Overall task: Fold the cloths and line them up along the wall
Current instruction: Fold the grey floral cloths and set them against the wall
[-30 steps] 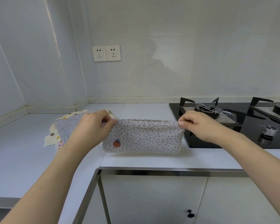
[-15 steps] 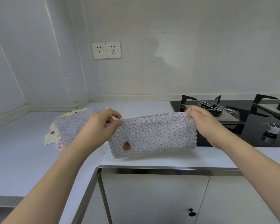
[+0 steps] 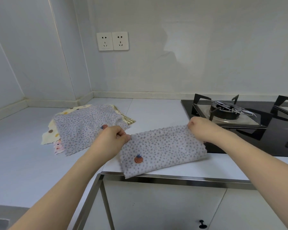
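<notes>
Head view: I've got one cloth (image 3: pixel 163 151) folded in half, further folds likely left; pile (image 3: pixel 88 128) at 10 o'clock unfolded, nothing lined at the wall (image 3: pixel 173 63) yet. Left hand (image 3: pixel 110 140) and right hand (image 3: pixel 201 128) each pinch a far corner; the cloth lies between them on the counter (image 3: pixel 23 155), front edge overhanging at 6 o'clock.

A folded cloth (image 3: pixel 163 150) lies on the desk (image 3: pixel 20 146) at its near edge, one corner hanging over that edge, with the left hand (image 3: pixel 111 141) at its left end and the right hand (image 3: pixel 201 128) at its far right corner. A pile of cloths (image 3: pixel 83 128) lies to the left, nearer the corner. The stove (image 3: pixel 239 123) sits to the right, and the sockets (image 3: pixel 112 41) are on the far wall (image 3: pixel 206 47).
</notes>
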Demonstrator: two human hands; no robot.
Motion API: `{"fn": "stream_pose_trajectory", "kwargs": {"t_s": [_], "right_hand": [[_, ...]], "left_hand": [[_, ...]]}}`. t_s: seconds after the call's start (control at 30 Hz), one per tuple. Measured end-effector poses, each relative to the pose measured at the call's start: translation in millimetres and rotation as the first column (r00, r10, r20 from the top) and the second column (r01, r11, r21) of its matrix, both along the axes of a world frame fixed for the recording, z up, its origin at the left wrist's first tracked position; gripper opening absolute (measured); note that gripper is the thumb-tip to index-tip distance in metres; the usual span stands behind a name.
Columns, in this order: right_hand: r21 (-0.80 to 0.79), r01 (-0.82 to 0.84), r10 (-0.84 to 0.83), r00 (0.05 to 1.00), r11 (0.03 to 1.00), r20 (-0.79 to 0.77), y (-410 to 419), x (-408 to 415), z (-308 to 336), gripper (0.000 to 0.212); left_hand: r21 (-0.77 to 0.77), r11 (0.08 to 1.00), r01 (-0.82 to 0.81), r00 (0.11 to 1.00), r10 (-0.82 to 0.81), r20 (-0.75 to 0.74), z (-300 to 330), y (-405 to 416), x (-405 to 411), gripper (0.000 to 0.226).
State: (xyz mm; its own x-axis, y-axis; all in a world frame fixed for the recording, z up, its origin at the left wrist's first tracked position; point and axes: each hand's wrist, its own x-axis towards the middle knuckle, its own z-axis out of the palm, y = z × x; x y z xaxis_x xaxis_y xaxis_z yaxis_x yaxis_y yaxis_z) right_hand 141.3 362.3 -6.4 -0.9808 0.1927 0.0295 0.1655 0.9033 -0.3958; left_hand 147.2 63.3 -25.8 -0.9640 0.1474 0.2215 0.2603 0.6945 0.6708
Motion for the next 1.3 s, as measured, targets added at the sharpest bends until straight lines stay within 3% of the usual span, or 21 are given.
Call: {"fn": "stream_pose_trajectory", "kwargs": {"t_s": [0.1,0.2,0.33,0.43,0.5,0.57,0.9,1.3], "right_hand": [[0.206,-0.010,0.005,1.000,0.979,0.027,-12,-25,-16,0.019],[0.347,0.007,-0.010,1.000,0.938,0.008,-26,-43,-30,0.023],[0.529,-0.038,0.095,0.992,0.848,-0.081,-39,-59,-45,0.033],[0.333,-0.225,0.305,0.929,0.916,-0.211,-47,-62,-50,0.038],[0.181,-0.387,0.422,0.874,0.904,-0.239,-56,-58,-51,0.034],[0.200,-0.457,0.495,0.836,0.867,-0.237,-63,-55,-55,0.024],[0.192,-0.399,0.442,0.836,0.897,-0.327,-65,-51,-65,0.018],[0.184,-0.379,0.417,0.868,0.907,-0.268,-66,-53,-65,0.007]], "left_hand": [[-0.152,0.988,-0.019,0.998,0.008,-0.070,-20,-1,-8,0.025],[-0.302,0.953,-0.040,0.986,-0.012,-0.168,-34,-2,-13,0.021],[-0.315,0.948,-0.045,0.978,-0.022,-0.205,-41,-3,-20,0.017],[-0.329,0.944,-0.038,0.977,-0.034,-0.210,-44,-3,-22,0.017],[-0.329,0.943,-0.038,0.977,-0.034,-0.209,-45,-4,-23,0.016],[-0.330,0.943,-0.038,0.978,-0.033,-0.206,-46,-4,-24,0.015],[-0.334,0.942,-0.023,0.978,-0.047,-0.201,-45,-5,-23,0.014],[-0.342,0.939,-0.033,0.977,-0.043,-0.211,-45,-5,-22,0.015]]}}
